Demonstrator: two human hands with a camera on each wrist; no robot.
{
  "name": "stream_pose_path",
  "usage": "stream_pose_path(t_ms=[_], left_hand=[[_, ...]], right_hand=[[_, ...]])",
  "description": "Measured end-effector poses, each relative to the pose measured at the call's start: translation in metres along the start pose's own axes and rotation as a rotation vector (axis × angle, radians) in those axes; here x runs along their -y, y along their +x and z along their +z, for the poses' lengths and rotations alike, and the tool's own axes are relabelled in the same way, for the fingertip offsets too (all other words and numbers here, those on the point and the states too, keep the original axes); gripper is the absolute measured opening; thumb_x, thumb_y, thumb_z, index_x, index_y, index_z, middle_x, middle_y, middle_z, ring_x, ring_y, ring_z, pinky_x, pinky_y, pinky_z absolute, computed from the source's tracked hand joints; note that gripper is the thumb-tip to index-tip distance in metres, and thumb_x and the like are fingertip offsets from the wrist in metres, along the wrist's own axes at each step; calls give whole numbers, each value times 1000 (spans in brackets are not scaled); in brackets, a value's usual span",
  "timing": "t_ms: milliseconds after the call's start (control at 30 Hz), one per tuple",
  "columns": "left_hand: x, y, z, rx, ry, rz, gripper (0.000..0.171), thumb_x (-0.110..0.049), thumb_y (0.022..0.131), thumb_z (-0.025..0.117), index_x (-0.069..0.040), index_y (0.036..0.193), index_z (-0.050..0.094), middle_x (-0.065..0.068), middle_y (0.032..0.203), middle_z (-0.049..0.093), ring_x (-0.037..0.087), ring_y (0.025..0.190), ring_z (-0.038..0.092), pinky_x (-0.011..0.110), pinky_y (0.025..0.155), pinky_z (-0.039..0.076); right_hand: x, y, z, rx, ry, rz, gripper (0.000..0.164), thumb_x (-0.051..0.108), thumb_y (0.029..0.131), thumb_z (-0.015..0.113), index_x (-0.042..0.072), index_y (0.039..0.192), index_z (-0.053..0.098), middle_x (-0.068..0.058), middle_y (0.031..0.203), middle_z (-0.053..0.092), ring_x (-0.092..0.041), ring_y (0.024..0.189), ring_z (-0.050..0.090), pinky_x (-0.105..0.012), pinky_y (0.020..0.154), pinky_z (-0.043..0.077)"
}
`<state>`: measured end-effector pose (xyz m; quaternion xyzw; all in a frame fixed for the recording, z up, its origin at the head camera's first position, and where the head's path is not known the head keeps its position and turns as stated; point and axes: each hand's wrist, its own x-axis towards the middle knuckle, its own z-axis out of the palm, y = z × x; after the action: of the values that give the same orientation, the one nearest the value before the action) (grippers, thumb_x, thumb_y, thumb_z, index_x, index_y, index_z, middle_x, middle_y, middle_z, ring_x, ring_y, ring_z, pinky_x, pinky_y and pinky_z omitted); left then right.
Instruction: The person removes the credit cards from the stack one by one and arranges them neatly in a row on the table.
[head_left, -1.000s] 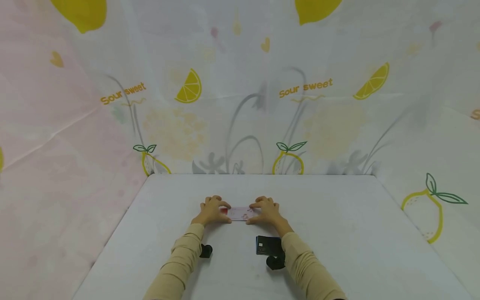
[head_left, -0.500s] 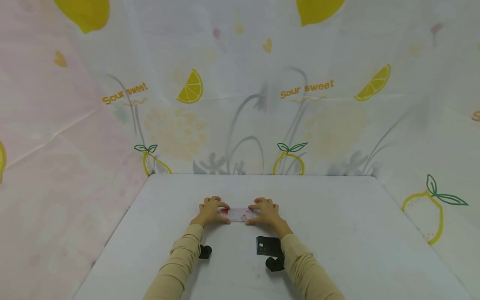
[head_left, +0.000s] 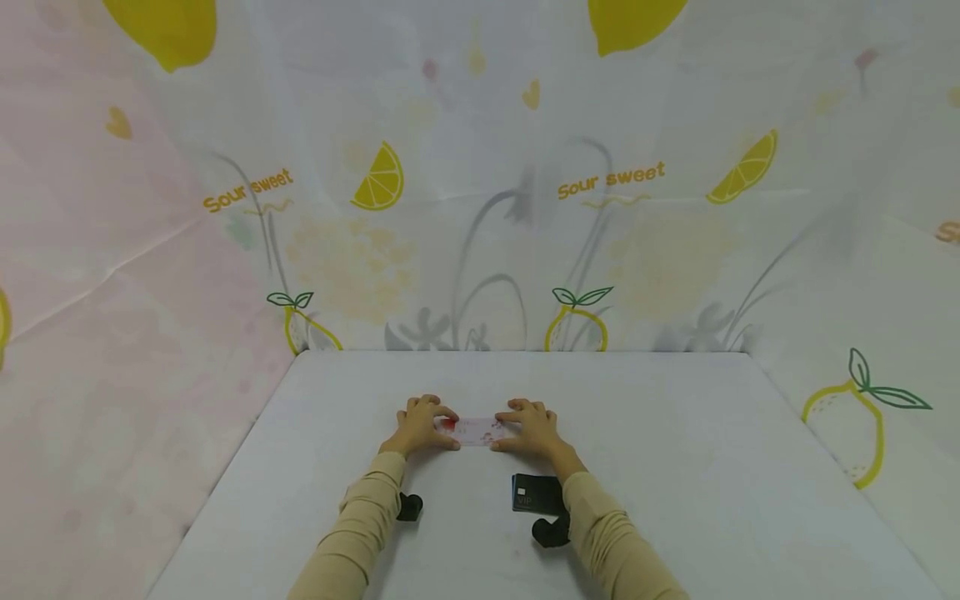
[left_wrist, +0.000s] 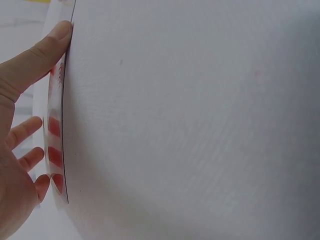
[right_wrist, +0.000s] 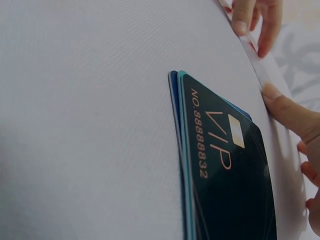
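Note:
A flat pale pink rectangle with red prints (head_left: 474, 431), like a thin printed card or paper wallet, lies crosswise between both hands on the white table. The left hand (head_left: 422, 423) holds its left end, thumb at the near edge and index finger at the far edge. In the left wrist view the thumb (left_wrist: 59, 37) rests against its dark-lined edge, with the other fingers behind. The right hand (head_left: 531, 428) holds the right end the same way. Its thumb (right_wrist: 280, 102) touches the near edge in the right wrist view. Both ends are partly covered by fingers.
A small stack of bank-style cards, topped by a black VIP card (head_left: 537, 493), lies by the right wrist. Dark round devices (head_left: 409, 507) show under both forearms. The white table (head_left: 660, 433) ends at a lemon-printed cloth backdrop (head_left: 480, 250).
Both hands keep their places at the ends of the pink rectangle. Its dark near edge line has faded from the head view. The card stack has not moved.

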<state>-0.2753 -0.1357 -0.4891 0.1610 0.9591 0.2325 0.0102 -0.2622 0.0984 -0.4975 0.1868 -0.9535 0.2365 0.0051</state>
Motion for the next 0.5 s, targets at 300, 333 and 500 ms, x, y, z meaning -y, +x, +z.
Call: stream_pose_path(t_ms=[300,333,500], left_hand=[[-3,-2,0,-4,11,-5,45,-40,56,80,-22,96,68,16,122,45,41,109,32,57,79,26],[-3,-2,0,-5,9,-6,45,-40,56,80,-22,96,68,16,123,45,41,110,32,57,79,26],[-4,-1,0,-10,15,-2,45,-39,55,81,-22,95,69,16,122,45,41,109,33,56,78,27]], right_hand=[[-1,-2,2,-10,-12,-6,53,49,70,68,21,115,61,-9,128,44,-36,113,35,-57,86,23],[-1,-2,2,-10,-11,-7,54,49,70,68,21,115,61,-9,129,44,-36,113,35,-57,86,23],[-1,-1,2,-13,0,-15,53,49,71,67,20,115,61,-9,129,44,-36,113,35,-57,86,22]])
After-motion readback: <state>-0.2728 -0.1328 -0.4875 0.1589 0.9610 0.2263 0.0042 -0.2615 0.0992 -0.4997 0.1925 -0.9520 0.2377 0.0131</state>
